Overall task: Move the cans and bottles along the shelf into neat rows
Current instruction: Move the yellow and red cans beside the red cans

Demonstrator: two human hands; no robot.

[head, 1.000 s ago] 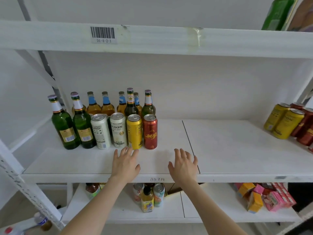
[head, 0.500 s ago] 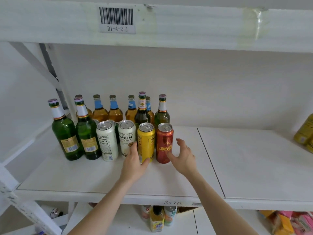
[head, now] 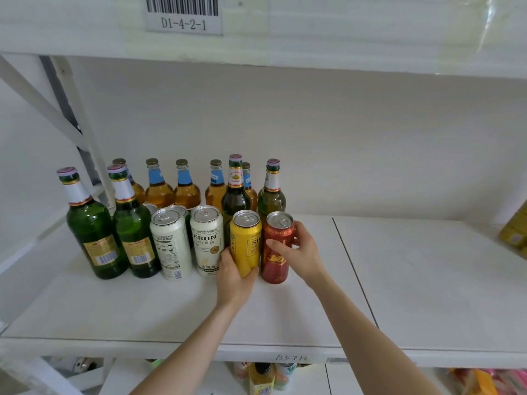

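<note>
Here, the left hand [head: 233,276] wraps its grip around the lower part of the tall yellow metal can [head: 245,242], while the right hand [head: 301,253] clasps the tall red metal can [head: 276,248] just beside it; both stand on the white shelf [head: 399,280], fronting green glass bottles [head: 94,223].

four green bottles [head: 94,238], five amber bottles [head: 158,189], four front cans [head: 171,246]
</note>
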